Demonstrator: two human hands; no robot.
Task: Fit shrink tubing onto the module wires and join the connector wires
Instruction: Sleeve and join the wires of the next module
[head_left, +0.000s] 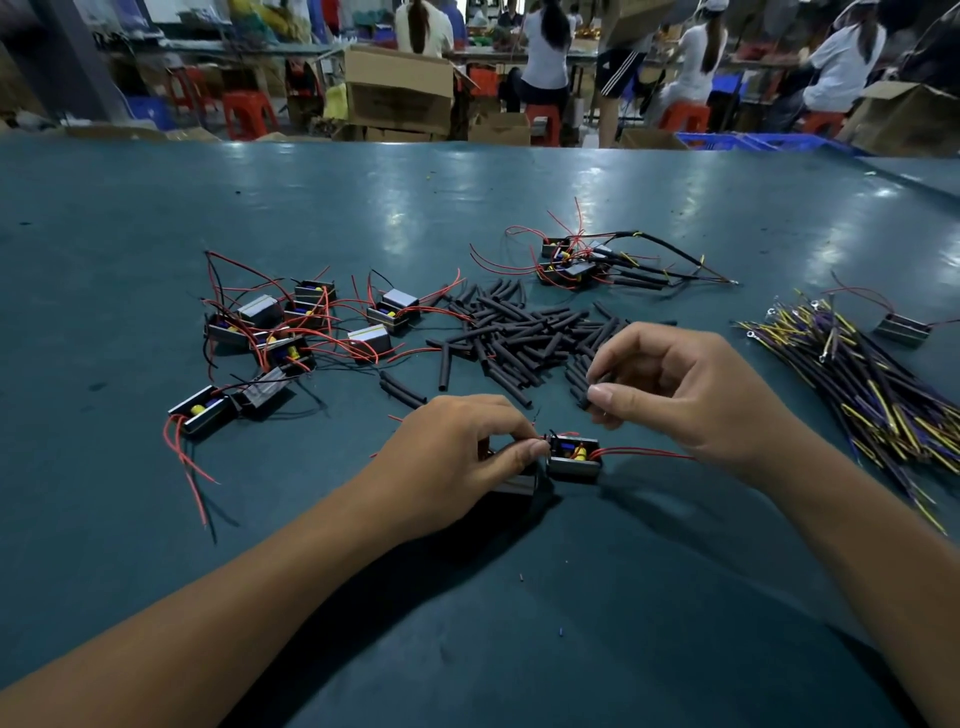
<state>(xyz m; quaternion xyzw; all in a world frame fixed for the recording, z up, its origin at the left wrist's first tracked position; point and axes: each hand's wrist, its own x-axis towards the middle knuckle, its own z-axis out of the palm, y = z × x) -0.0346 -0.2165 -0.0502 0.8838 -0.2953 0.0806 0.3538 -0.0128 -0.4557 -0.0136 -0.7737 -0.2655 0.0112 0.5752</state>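
Black tubing piece (586, 396) pinched in my right hand (675, 387); left hand (457, 457) pinches module (574, 460) wires; bare table (571, 623) nearside.

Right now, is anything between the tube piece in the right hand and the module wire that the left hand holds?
Nothing visible: the right hand pinches the tube piece above the module, and only open air separates it from the left hand.

On the teal tabletop (467, 208), black shrink-tubing pieces (519, 332) lie centre (boxy modules (291, 332) left, wire bundle (872, 384) right).
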